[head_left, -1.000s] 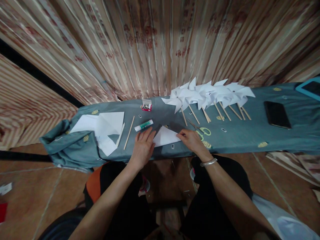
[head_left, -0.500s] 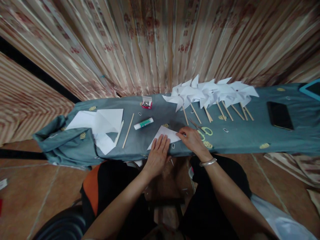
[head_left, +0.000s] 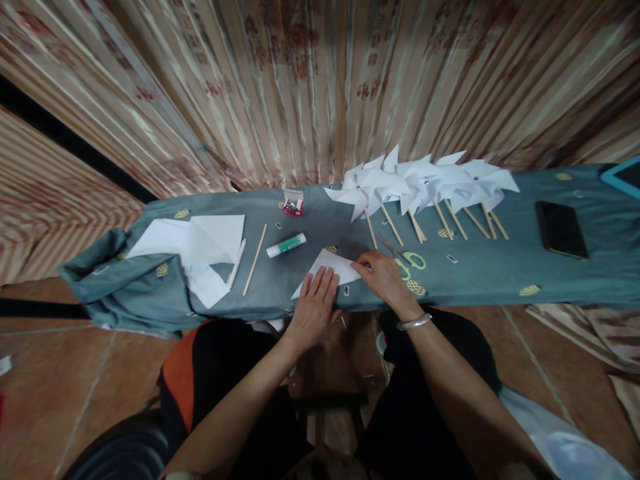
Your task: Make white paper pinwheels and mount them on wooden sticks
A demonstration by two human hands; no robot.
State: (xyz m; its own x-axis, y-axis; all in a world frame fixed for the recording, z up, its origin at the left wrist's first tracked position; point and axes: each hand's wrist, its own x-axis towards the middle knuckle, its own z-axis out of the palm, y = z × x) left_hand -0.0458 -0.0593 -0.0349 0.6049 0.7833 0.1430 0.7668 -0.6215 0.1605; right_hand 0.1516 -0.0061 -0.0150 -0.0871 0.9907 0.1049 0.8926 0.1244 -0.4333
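A folded white paper triangle lies near the front edge of the table with the grey-blue cloth. My left hand lies flat on the paper's near side, fingers stretched out. My right hand, a silver bangle on its wrist, pinches the paper's right corner with bent fingers. Green-handled scissors lie just right of that hand. A glue stick lies to the upper left of the paper.
A row of several white paper pinwheels on wooden sticks lies at the back. White paper sheets and a loose stick lie at left, a small red box of pins behind. A black phone lies at right. A curtain hangs behind.
My left hand has slid right from the paper's left edge onto its near side and flattened. The right hand stays on the right corner.
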